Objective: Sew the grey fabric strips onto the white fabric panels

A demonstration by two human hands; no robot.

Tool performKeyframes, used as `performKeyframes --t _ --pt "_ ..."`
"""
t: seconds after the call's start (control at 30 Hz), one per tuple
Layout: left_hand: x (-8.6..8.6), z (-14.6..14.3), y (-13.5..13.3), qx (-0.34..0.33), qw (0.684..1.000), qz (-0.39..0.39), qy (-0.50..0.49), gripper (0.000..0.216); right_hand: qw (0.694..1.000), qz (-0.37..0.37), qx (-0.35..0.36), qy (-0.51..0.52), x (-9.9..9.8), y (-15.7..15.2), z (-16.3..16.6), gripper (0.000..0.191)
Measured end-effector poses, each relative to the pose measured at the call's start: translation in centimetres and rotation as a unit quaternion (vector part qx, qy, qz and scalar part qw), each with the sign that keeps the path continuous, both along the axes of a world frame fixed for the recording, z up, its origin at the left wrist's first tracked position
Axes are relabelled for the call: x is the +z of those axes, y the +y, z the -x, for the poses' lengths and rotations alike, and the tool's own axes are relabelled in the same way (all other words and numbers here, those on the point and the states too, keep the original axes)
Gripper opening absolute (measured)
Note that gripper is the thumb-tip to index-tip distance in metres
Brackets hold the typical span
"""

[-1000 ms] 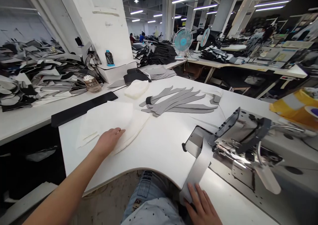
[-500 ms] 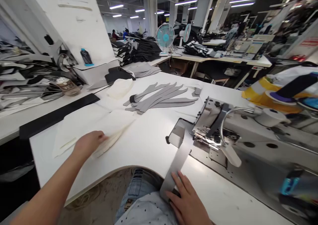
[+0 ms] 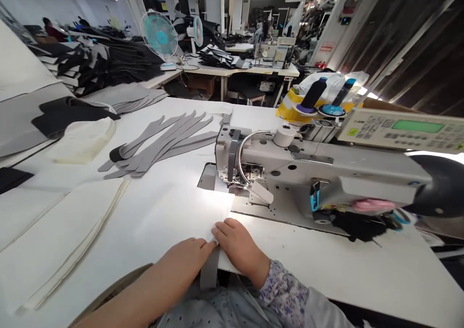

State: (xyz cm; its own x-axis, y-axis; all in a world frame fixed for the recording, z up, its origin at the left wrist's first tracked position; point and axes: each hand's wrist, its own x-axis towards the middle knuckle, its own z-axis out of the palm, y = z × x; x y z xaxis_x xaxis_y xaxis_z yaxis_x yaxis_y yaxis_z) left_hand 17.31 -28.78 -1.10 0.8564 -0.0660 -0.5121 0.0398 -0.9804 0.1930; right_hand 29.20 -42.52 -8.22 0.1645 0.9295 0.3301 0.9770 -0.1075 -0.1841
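A thin white sheet (image 3: 177, 217) lies over the table in front of the sewing machine (image 3: 268, 168), its right corner close to the needle area. Beneath it runs a grey fabric strip (image 3: 209, 272), whose end shows below my hands and hangs over the table edge. My left hand (image 3: 194, 255) is closed, pinching the sheet's near edge. Touching it from the right, my right hand (image 3: 237, 246) has its fingers curled on the same edge, where sheet and strip overlap. Their fingertips partly hide the layers between them.
A stack of white sheets (image 3: 76, 226) lies at left, with grey curved pieces (image 3: 166, 144) behind. Thread cones (image 3: 314, 95) stand behind the machine, near a control panel (image 3: 402, 129). A fan (image 3: 159, 33) stands at the back; scissors with blue handles (image 3: 314, 196) sit by the machine arm.
My left hand has brought a white sheet from the stack rightward over the grey strip. My right hand has shifted from lying flat on the strip to closing at the sheet's edge. The view turned right.
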Motion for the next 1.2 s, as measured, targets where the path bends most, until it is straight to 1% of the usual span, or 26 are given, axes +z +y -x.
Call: performKeyframes --t 0.07,0.1,0.13,0.2,0.27,0.33,0.43,0.5,0.6,0.77,0.9,1.03,1.2 --pt "0.4 -1.0 2.3 0.029 0.993 0.116 -0.018 0.034 1.000 -0.015 0.014 0.000 -0.4 -0.3 0.1 0.010" --pt "0.5 -1.8 3.6 0.057 0.986 0.150 -0.049 0.032 0.999 -0.032 0.021 -0.003 -0.6 -0.5 0.2 0.012" --pt "0.5 -2.9 4.8 0.094 0.979 0.154 -0.091 0.036 0.998 -0.051 0.024 -0.007 -0.8 -0.6 0.3 0.013" --pt "0.1 -5.3 6.9 0.157 0.970 0.105 -0.155 0.039 0.996 -0.088 0.019 -0.009 -1.1 -0.7 0.3 0.015" --pt "-0.6 -7.7 8.2 0.180 0.971 0.056 -0.147 0.049 0.994 -0.109 -0.005 0.002 -1.4 -0.7 0.3 0.016" --pt "-1.2 -9.5 9.0 0.186 0.977 0.051 -0.088 0.051 0.994 -0.105 -0.031 0.024 -1.5 -0.7 0.1 0.022" --pt "-1.4 -11.0 9.5 0.200 0.975 0.091 -0.021 0.040 0.994 -0.075 -0.040 0.062 -1.3 -0.8 -0.2 0.033" --pt "-1.3 -11.5 9.7 0.200 0.971 0.126 -0.021 0.032 0.994 -0.064 -0.042 0.078 -1.1 -0.8 -0.3 0.034" --pt "-1.3 -12.2 9.7 0.200 0.966 0.158 -0.033 0.029 0.991 -0.069 -0.053 0.097 -0.8 -0.7 -0.4 0.034" --pt "-1.3 -13.5 9.1 0.232 0.968 0.084 -0.050 0.030 0.991 -0.047 -0.061 0.113 -0.5 -0.4 -0.5 0.028" --pt "-1.2 -14.3 8.7 0.237 0.967 0.072 -0.054 0.028 0.990 -0.034 -0.072 0.114 -0.4 -0.2 -0.6 0.030" --pt "-1.4 -14.8 8.8 0.229 0.971 0.051 -0.047 0.026 0.993 -0.034 -0.062 0.092 -1.0 0.1 -0.4 0.027" --pt "-1.6 -15.3 8.9 0.220 0.974 0.037 -0.048 0.035 0.995 -0.038 -0.067 0.067 -2.0 0.4 -0.2 0.023"
